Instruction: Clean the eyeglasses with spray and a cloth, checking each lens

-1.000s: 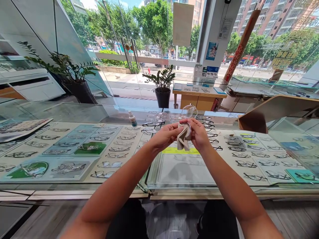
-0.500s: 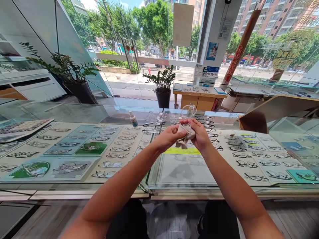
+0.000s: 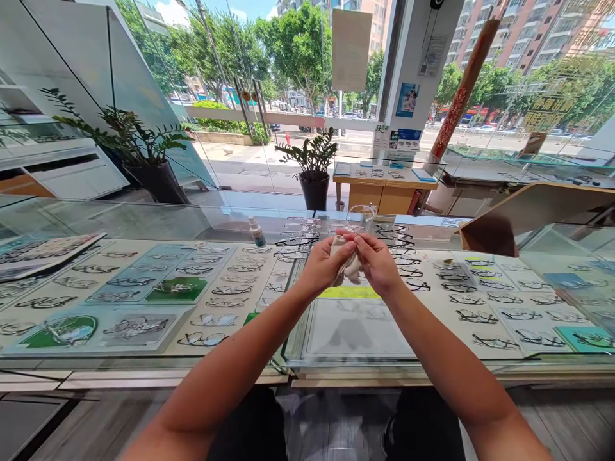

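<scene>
Both my hands are raised over a glass display counter (image 3: 144, 358) full of eyeglass frames. My left hand (image 3: 325, 264) is closed on a beige cleaning cloth (image 3: 346, 269) bunched between the two hands. My right hand (image 3: 377, 262) pinches a pair of clear-framed glasses (image 3: 361, 216), whose lens sticks up above the fingers. The cloth presses against the glasses where the fingertips of both hands meet. Part of the glasses is hidden by my fingers and the cloth.
A small spray bottle (image 3: 256, 232) stands on the counter left of my hands. Rows of eyeglasses (image 3: 216, 289) lie under the glass. A tan board (image 3: 523, 214) leans at the right. Potted plants (image 3: 313, 168) and a wooden display table (image 3: 384, 186) stand beyond, before large windows.
My hands have drawn closer together and the cloth has been gathered up from hanging loose into a bunch between my fingers. The glasses have tilted slightly lower.
</scene>
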`<control>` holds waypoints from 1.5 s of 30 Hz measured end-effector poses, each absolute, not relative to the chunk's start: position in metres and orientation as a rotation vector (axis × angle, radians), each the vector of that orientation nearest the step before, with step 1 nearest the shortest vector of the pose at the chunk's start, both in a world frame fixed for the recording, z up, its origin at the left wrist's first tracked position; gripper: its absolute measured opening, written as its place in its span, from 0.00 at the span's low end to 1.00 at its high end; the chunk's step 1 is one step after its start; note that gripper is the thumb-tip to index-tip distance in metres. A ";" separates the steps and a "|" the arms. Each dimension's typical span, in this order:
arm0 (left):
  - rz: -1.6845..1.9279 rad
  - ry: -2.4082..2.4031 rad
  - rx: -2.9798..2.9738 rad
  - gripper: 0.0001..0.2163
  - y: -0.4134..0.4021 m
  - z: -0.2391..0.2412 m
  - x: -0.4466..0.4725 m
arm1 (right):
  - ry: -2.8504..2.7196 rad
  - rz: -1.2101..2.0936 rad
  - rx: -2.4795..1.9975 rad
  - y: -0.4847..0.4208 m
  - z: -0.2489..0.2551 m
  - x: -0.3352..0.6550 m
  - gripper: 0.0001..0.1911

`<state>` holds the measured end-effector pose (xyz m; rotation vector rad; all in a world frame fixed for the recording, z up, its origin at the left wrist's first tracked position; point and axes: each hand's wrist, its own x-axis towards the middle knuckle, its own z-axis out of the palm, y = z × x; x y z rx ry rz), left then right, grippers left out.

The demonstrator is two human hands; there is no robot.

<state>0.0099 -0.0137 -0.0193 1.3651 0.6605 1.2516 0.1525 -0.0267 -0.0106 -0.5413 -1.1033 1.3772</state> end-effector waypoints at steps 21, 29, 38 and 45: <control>1.174 0.646 1.548 0.23 -0.015 -0.014 0.006 | -0.957 1.430 -0.646 -0.024 -0.010 0.159 0.18; 1.223 0.691 1.613 0.27 -0.009 -0.015 0.006 | -0.946 1.435 -0.639 -0.020 -0.012 0.160 0.15; 0.986 0.570 1.632 0.24 -0.009 -0.012 -0.003 | -0.901 1.410 -0.660 -0.015 -0.012 0.167 0.12; 1.336 0.737 1.502 0.24 -0.014 -0.018 0.014 | -1.045 1.402 -0.645 -0.024 -0.011 0.158 0.17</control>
